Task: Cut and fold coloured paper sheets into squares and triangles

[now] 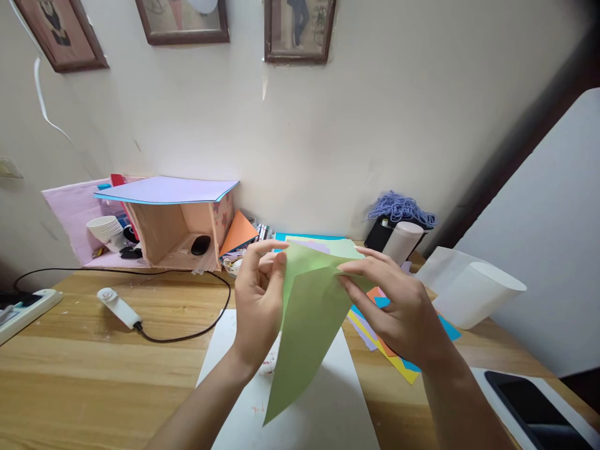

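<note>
A green paper sheet (pixel 312 312), folded over at the top, hangs in the air between my hands, its lower end narrowing to a point. My left hand (pixel 262 294) pinches its upper left edge between thumb and fingers. At the upper right corner, my right hand (pixel 391 300) grips the paper with thumb and fingertips. Beneath it a white sheet (pixel 328 400) with faint red marks lies on the wooden table (pixel 70 375).
Colored paper pieces (pixel 407 373) lie beside my right hand. A cardboard box (pixel 164 231) and orange paper (pixel 239 233) stand at the back left. A white device (pixel 117 307) with a black cable is at left; a phone (pixel 534 406) and paper roll (pixel 482 294) are at right.
</note>
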